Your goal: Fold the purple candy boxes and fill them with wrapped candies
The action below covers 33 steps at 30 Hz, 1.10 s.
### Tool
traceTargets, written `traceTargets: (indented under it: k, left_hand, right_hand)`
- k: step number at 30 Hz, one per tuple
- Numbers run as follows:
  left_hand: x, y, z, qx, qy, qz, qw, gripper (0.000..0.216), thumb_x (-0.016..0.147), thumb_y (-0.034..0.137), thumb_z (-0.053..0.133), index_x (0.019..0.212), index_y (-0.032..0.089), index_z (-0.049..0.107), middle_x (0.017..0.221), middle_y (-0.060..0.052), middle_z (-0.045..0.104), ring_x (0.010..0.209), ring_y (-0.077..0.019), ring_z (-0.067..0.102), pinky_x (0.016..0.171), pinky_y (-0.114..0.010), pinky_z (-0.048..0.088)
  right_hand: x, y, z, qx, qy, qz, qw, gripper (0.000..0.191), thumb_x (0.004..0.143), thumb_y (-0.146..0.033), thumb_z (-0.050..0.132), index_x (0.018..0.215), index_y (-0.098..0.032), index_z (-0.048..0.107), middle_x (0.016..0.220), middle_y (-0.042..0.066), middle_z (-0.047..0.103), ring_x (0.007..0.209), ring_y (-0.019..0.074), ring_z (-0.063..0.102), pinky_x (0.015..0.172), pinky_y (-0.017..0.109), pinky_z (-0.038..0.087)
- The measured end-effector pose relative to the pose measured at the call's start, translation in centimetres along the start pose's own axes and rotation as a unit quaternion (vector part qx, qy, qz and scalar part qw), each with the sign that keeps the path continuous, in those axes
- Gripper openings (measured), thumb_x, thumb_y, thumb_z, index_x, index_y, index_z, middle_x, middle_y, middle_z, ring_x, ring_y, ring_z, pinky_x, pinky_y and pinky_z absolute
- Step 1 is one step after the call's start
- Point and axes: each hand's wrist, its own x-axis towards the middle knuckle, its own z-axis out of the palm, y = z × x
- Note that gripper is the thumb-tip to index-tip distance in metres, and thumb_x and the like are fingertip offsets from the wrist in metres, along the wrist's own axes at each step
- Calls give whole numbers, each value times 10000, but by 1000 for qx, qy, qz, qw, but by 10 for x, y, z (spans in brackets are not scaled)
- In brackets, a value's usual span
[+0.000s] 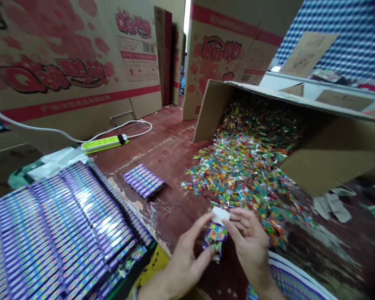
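Note:
My left hand [184, 260] and my right hand [250, 246] meet low in the centre, both pinching one small purple candy box [216, 234] with its white end flap open at the top. Colourful wrapped sweets show at its lower end. Just beyond my fingers lies a big heap of wrapped candies [246, 166] that spills from a tipped cardboard carton [328, 146].
Rows of closed purple boxes [59, 233] fill a tray at the left. A small bundle of the same boxes [143, 180] lies on the red floor. A green power strip [104, 143] with a white cable and tall printed cartons [68, 62] stand behind.

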Motion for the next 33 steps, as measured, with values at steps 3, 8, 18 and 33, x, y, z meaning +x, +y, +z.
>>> traceTargets:
  k: [3,8,18,33]
  left_hand:
    - [-2,0,5,-50,-10,3,999,572,868,208,634,1404,269,445,1197,-80,627,1121,-263,575,981,-359,448]
    - [-1,-7,4,-191,4,-13,982,524,854,249,685,1334,264,476,1094,-64,617,1028,-217,592,843,-281,474]
    - [0,-12,2,-208,19,-25,978,431,835,245,711,1208,244,495,997,-28,611,968,-193,566,816,-275,429]
    - [-4,-15,-17,-80,-32,-53,995,408,900,215,610,1247,251,399,1055,-47,628,930,-186,606,759,-274,488]
  right_hand:
    - [-3,6,1,-16,11,-27,999,124,777,-302,768,840,-222,698,810,44,724,698,209,695,659,295,588]
    - [-12,6,6,0,-51,-5,999,170,793,-318,744,944,-240,740,959,70,742,798,253,722,718,334,613]
    - [-11,-1,12,31,-104,42,993,143,844,-328,703,897,-235,608,898,58,680,837,228,684,758,325,565]
    - [20,-11,11,64,-247,205,945,258,731,-399,791,709,-175,664,671,-8,664,622,150,606,617,256,483]
